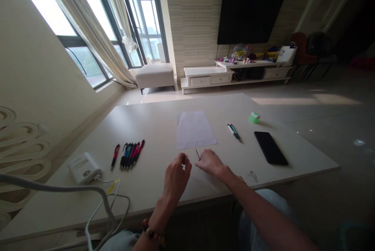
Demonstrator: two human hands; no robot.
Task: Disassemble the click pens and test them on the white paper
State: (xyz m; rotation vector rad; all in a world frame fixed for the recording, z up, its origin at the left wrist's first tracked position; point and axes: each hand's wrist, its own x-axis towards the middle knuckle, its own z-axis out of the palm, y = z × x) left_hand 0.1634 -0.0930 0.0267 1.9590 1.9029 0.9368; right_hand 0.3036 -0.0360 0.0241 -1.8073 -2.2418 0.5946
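My left hand [176,174] is closed in a pinch, with a small whitish piece [186,158] showing between thumb and fingers; its kind is too small to tell. Close by on the right, my right hand [210,162] is a fist around a thin dark rod [197,154] that looks like a pen refill, its end pointing up and away. The hands are apart, just in front of a white sheet of paper [195,129] lying flat. Two pens [233,132] lie side by side to the right of the paper.
Several pens [131,155] lie in a row on the left, one red pen [115,157] apart. A white box [84,168] with cables [117,196] occupies the table's left edge. Right: a black phone [271,148], a green block [254,117] and a small clear item [252,175].
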